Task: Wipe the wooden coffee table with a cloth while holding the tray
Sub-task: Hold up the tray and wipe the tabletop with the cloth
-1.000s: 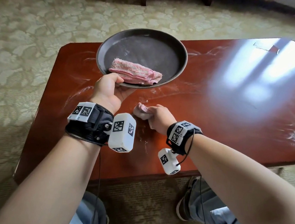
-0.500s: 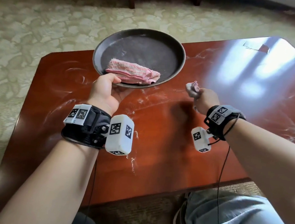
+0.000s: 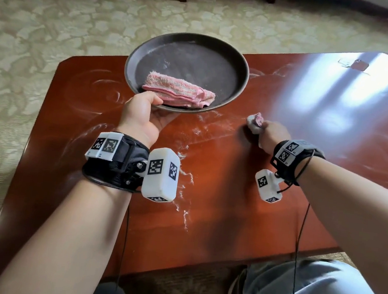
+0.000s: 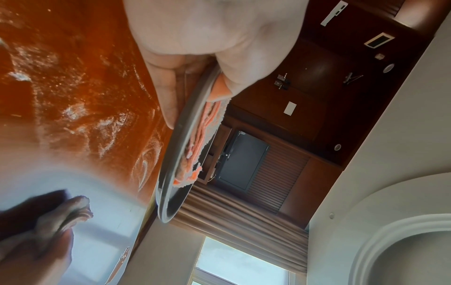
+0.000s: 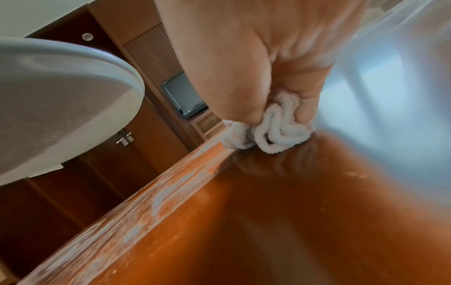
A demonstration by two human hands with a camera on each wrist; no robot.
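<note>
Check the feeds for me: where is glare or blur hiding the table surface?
Head view: window glare whitens the far right of the table. Right wrist view: tabletop near the lens is blurred, and glare washes out the area beyond the cloth. Left wrist view: glare bleaches the lower left.

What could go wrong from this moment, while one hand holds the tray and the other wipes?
The left hand grips the tray at one rim only; if it tips, the folded pink towel may slide off. The right hand wipes with a bunched cloth close to the tray and might bump it.
</note>
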